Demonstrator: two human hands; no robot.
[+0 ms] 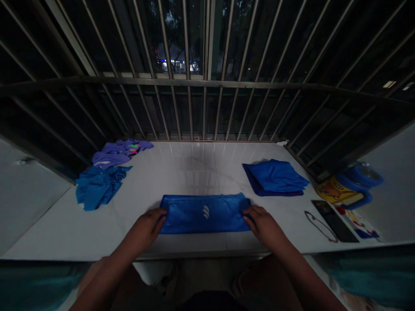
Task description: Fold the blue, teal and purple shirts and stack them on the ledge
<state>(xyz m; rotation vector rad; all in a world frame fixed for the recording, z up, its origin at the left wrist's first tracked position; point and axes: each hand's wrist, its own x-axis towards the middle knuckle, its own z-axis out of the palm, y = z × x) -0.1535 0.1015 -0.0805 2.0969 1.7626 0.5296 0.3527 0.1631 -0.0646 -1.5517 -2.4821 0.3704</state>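
Folded blue garment (188,214): flat wide strip, white curved-stripe logo mid-face, on the white ledge (145,177) near its front edge. Left hand (147,229) grips the left end, thumb slightly off fingers; right hand (265,226) likewise at right end.

Blue cloth (184,214) with white curved mark (206,211), purple cloth (108,154) with pink-and-green print (133,150)

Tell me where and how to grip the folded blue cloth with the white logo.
Pinch the folded blue cloth by both short ends, coming from left and right: it lies flat and long from side to side, so that should best keep its folds together. The left hand and right hand touch those ends.
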